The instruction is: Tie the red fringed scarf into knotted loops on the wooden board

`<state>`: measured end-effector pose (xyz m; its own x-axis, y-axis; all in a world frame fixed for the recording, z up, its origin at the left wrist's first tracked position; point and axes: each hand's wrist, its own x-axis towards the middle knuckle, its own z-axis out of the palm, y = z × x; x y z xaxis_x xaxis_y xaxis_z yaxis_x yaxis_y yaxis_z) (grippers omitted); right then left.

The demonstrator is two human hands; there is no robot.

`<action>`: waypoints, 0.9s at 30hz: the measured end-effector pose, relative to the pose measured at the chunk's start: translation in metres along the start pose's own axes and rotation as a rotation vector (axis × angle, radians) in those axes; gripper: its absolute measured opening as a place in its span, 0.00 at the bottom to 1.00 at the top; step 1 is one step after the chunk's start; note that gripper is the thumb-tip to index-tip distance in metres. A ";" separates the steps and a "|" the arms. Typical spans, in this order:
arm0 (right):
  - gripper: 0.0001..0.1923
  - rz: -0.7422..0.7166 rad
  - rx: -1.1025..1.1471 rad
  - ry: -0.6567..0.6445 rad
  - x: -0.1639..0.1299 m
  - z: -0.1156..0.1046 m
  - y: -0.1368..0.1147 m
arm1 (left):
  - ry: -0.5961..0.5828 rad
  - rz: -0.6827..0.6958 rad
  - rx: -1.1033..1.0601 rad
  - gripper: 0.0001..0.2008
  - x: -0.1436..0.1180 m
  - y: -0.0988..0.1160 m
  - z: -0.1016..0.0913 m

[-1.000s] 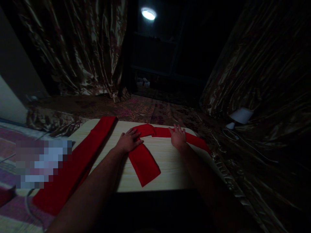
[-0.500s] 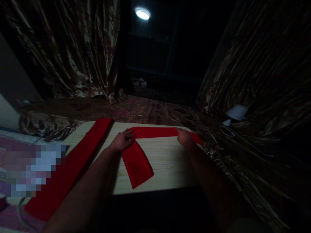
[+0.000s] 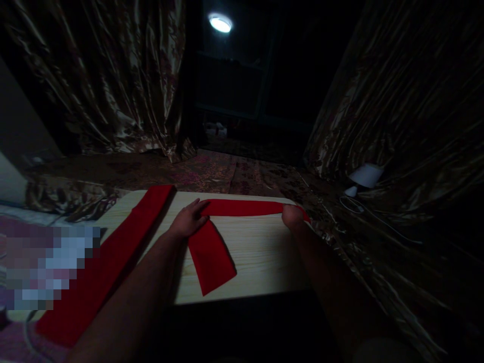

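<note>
Red cloth strip (image 3: pixel 242 207) laid across the far side of the pale wooden counter (image 3: pixel 257 257), bent at the left so a wider tail (image 3: pixel 210 257) runs back toward the near edge. Left hand (image 3: pixel 188 220) flat on that bend, fingers spread, pressing rather than clutching. Right hand (image 3: pixel 292 217) at the strip's right end by the counter's far right corner, grip closed on the cloth there. Second red strip (image 3: pixel 113 257) along the left, hanging off the counter's left edge. Shiny patterned curtains (image 3: pixel 113 85) behind, ceiling light (image 3: pixel 220 23) up top, small white lamp (image 3: pixel 365 176) on the right.
</note>
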<state>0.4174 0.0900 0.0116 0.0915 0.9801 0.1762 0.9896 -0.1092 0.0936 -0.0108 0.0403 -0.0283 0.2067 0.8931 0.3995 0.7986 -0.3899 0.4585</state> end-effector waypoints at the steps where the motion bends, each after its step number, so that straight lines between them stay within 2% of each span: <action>1: 0.21 0.008 -0.002 0.022 -0.002 0.000 0.001 | 0.008 -0.016 0.014 0.33 -0.001 0.002 -0.001; 7: 0.27 -0.114 0.062 0.385 -0.013 0.003 0.014 | -0.033 -0.182 0.153 0.31 -0.001 0.014 -0.003; 9: 0.26 -0.087 0.042 0.330 -0.015 0.004 0.016 | -0.014 -0.223 0.164 0.32 -0.001 0.016 -0.004; 14: 0.17 0.006 -0.025 0.023 -0.014 0.000 0.013 | -0.049 -0.240 0.219 0.28 -0.001 0.024 -0.008; 16: 0.19 -0.030 -0.007 0.018 -0.014 -0.003 0.008 | -0.071 -0.229 0.247 0.27 -0.002 0.027 -0.011; 17: 0.23 -0.070 0.013 0.034 -0.015 -0.005 0.004 | -0.077 -0.227 0.254 0.26 -0.002 0.028 -0.012; 19: 0.34 -0.179 0.070 0.073 -0.018 -0.009 -0.010 | -0.072 -0.227 0.248 0.26 -0.002 0.028 -0.011; 21: 0.39 -0.294 0.144 0.076 -0.023 -0.014 -0.033 | -0.041 -0.225 0.216 0.27 -0.002 0.027 -0.009; 24: 0.39 -0.501 0.281 0.091 -0.034 -0.022 -0.079 | 0.044 -0.286 0.203 0.31 -0.002 0.024 -0.006; 27: 0.32 -0.673 0.384 0.090 -0.048 -0.027 -0.130 | 0.095 -0.408 0.248 0.33 -0.003 0.023 -0.006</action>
<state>0.2812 0.0531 0.0173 -0.5351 0.7961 0.2825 0.7997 0.5852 -0.1344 0.0040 0.0274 -0.0142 -0.1942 0.9331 0.3027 0.9168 0.0629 0.3943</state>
